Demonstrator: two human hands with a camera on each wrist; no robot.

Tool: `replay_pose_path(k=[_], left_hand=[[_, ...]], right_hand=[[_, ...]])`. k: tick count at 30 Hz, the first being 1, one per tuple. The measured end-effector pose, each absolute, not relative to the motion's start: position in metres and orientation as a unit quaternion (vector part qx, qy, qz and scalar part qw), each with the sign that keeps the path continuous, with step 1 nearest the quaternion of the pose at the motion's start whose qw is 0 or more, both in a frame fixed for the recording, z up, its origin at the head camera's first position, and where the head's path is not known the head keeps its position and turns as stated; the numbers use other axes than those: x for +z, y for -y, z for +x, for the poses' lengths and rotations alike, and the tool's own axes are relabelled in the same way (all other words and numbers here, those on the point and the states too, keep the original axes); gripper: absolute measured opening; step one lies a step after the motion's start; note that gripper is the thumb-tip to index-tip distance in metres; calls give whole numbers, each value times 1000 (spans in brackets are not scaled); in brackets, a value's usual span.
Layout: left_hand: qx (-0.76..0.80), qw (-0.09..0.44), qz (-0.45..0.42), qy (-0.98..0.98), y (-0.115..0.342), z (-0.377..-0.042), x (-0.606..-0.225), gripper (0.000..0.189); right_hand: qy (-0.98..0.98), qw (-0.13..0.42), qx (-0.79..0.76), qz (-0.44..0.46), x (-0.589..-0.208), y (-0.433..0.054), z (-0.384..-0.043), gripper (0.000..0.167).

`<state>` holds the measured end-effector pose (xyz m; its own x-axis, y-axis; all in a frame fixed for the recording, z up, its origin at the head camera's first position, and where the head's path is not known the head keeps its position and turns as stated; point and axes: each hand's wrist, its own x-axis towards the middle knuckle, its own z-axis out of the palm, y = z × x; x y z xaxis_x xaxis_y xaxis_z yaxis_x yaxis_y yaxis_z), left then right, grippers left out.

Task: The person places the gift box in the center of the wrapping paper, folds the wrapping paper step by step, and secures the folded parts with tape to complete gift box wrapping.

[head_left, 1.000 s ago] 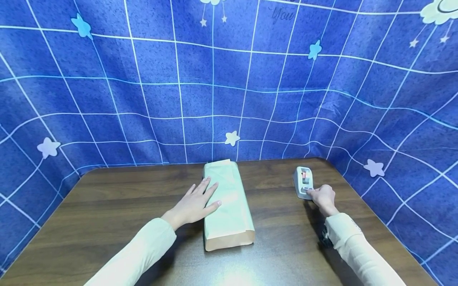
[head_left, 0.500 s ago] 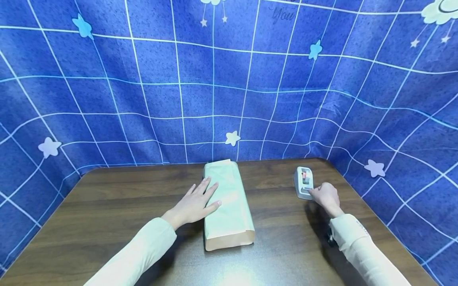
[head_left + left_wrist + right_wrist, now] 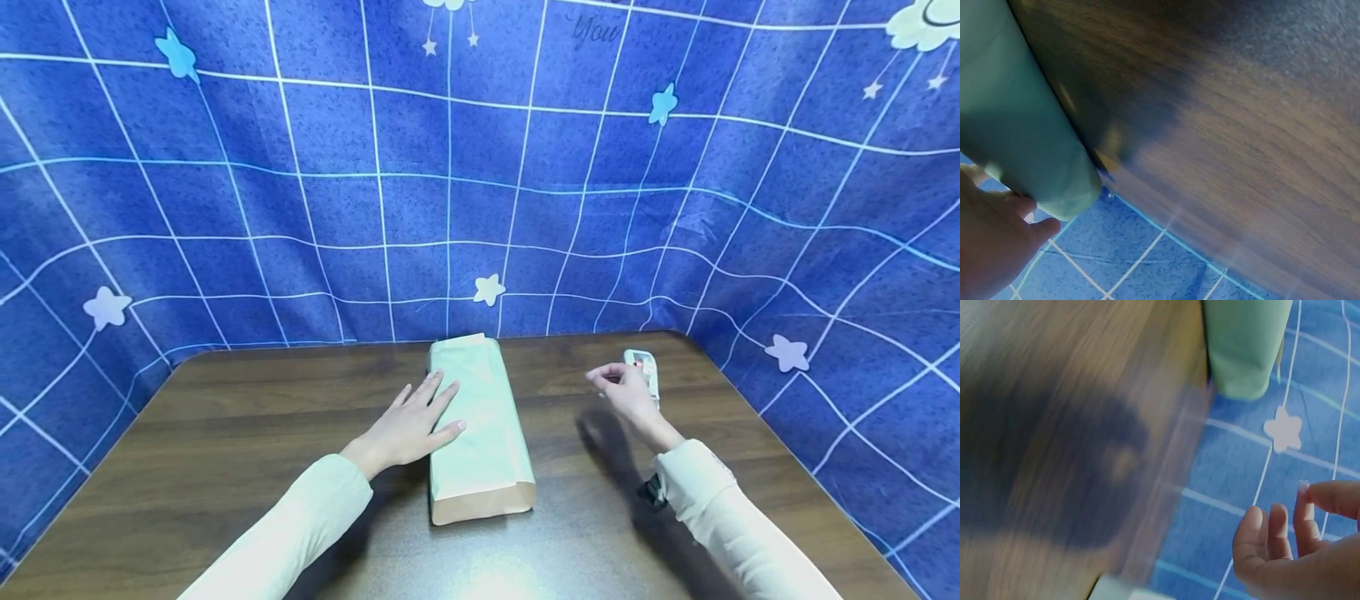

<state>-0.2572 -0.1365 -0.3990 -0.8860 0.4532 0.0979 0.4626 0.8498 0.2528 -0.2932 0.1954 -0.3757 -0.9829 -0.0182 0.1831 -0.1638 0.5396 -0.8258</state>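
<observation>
A long box wrapped in pale green paper (image 3: 480,417) lies lengthwise on the table. My left hand (image 3: 401,429) rests on its upper left side, fingers spread straight. In the left wrist view, that hand (image 3: 997,244) is beside the green wrapped box (image 3: 1029,119). Above the table, between box and tape dispenser (image 3: 647,371), is my right hand (image 3: 630,396). Thumb and index fingertip pinch a small clear piece of tape (image 3: 1303,485), best seen in the right wrist view; its full length cannot be made out. The right hand partly hides the dispenser.
The brown wooden table (image 3: 262,417) ends at a blue gridded curtain (image 3: 337,208) with stars, which hangs behind it and along the right side. The dispenser stands near the table's back right corner.
My right hand has come off the front of the tape dispenser and moved left and up towards the box, pinching a piece of tape. The left hand and the box stay put.
</observation>
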Motion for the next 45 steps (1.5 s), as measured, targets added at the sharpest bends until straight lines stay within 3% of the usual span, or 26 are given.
replay_pose_path(k=[14,28,41,45], left_hand=[[-138,15,-232,963,138,-259,-401,71],[-137,3,-224,965,135,-258,-401,72],[-149,22,-236,960,136,-259,-404,71],[-146,20,-235,961,136,-257,-399,70]], right_hand=[[834,28,529,156,-392,-120,-291,12],[825,0,551,124,-400,-89,-296,12],[840,25,533,104,-405,-86,-300,8],[842,57,524,115,-407,-84,-300,6]])
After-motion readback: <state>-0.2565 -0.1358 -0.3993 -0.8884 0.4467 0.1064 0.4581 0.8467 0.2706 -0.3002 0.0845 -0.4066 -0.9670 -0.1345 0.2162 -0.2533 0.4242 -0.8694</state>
